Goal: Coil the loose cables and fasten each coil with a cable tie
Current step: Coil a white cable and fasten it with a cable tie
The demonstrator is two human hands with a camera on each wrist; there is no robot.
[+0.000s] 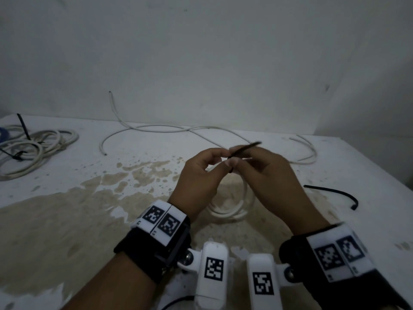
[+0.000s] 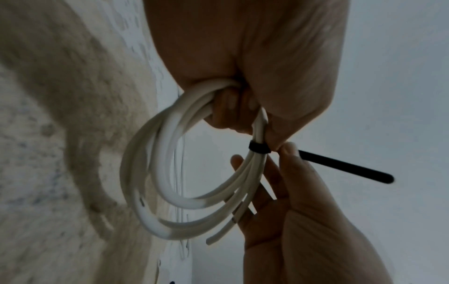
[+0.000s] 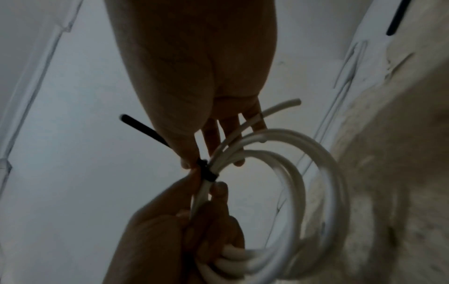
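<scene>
A small coil of white cable (image 2: 150, 173) hangs from my left hand (image 1: 207, 166), whose fingers are curled round the bundled strands. A black cable tie (image 2: 259, 149) is wrapped tight round the bundle just past those fingers. Its long tail (image 2: 345, 167) sticks out sideways. My right hand (image 1: 257, 166) pinches the tie at the bundle between thumb and forefinger, with the other fingers spread behind the coil. In the head view both hands meet above the table's middle, the tie tail (image 1: 248, 147) points up and right, and the coil (image 1: 232, 209) dangles below, partly hidden by the hands.
A long loose white cable (image 1: 178, 128) snakes across the back of the table. Tied white coils (image 1: 33, 148) with black ties lie at the far left. A spare black cable tie (image 1: 335, 193) lies at the right. A wall stands close behind the stained tabletop (image 1: 89, 209).
</scene>
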